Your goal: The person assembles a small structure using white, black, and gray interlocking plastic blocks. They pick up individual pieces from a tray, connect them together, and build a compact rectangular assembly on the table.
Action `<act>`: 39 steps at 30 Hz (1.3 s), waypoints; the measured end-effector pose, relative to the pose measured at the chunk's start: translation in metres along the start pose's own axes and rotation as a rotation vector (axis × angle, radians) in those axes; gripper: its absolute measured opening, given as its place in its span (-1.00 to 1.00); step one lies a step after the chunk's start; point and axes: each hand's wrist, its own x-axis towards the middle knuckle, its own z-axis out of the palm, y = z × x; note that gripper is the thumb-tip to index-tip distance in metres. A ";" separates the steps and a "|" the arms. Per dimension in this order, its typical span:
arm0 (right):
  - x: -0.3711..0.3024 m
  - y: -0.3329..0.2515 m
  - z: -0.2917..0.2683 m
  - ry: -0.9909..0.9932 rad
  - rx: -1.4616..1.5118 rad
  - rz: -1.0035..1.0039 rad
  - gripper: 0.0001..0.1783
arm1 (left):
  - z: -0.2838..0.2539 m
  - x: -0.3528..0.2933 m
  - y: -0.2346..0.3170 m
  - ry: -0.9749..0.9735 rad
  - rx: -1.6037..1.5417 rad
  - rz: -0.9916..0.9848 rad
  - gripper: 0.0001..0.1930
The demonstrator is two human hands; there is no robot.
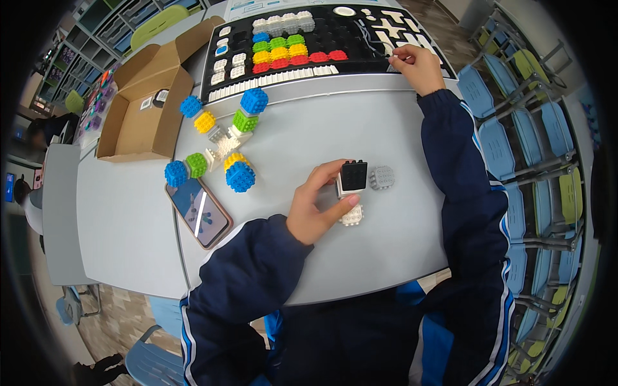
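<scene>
Black-faced block sits pinched in the left hand fingers near the surface's front, while the right hand, fingers nipped narrowly on a small white piece, reaches well away over the parts tray.

Middle of the frame: a small black studded plastic cube with a white side, a pale grey studded block to its right, a white studded block below. Upper frame: a flat black sorting tray holding rows of white, green, yellow, red and blue bricks. Left of centre: a loose cluster of blue, yellow, green and white studded cubes. Upper left: a plain brown cardboard box. Both sleeves are navy with blue-and-white stripes. The rounded tabletop is light grey.
</scene>
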 end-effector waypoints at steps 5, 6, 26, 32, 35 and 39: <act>0.000 -0.018 0.026 -0.007 0.016 -0.135 -0.67 | -0.004 0.002 0.013 0.034 0.002 0.065 -0.31; 0.000 -0.022 0.032 -0.030 0.030 -0.214 -0.66 | -0.004 0.003 0.013 0.028 -0.004 0.070 -0.30; 0.021 -0.082 0.071 -0.330 0.033 -0.002 -0.65 | -0.003 0.002 0.013 0.003 -0.004 0.041 -0.38; 0.027 -0.072 0.075 -0.354 0.128 0.013 -0.62 | -0.003 0.000 0.010 0.013 -0.003 0.044 -0.40; 0.028 -0.069 0.075 -0.347 0.134 0.003 -0.63 | -0.003 0.001 0.008 0.021 0.009 0.069 -0.39; 0.027 -0.068 0.073 -0.350 0.136 -0.018 -0.63 | -0.002 0.002 0.008 0.016 -0.002 0.067 -0.39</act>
